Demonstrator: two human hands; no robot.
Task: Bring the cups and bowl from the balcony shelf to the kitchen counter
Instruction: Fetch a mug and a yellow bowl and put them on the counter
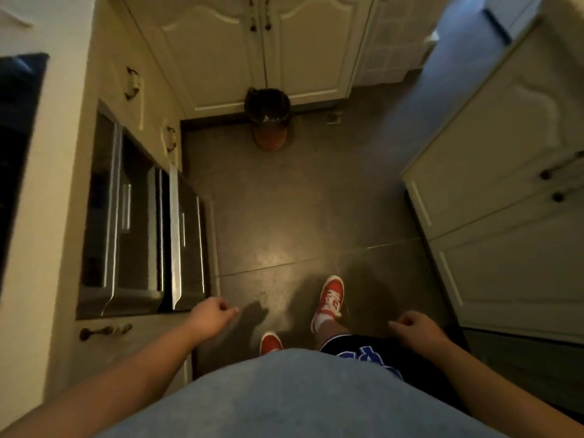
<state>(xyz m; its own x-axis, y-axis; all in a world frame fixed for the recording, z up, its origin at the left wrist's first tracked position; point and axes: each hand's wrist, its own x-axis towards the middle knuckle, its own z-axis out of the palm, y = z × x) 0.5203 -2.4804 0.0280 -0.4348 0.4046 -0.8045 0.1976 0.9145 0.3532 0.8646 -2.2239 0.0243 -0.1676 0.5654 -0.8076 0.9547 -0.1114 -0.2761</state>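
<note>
Both hands are empty – the left hand (212,316) hangs loosely curled just off the front of the steel appliance doors (139,229), and the right hand (418,330) is curled the same way, low beside the dark shorts (363,352). Neither one holds a cup or a bowl, and none of those things shows anywhere here; the balcony shelf is out of view too. The person stands on the grey tiled floor (300,197) of a narrow kitchen, red shoes (330,298) mid-stride, cream cabinets (262,52) ahead and along the right.

The step in hand looks like walking, either out to fetch or back for more, though which I cannot tell. To do it well, keep to the middle of the aisle, clear of the cabinet handles on the left, and steer round the small bin (268,116) that stands at the foot of the far cabinet doors – an easy thing to clip with full hands later.

The shorts carry blue lettering, but it is blurred and half hidden, so I cannot read it
</note>
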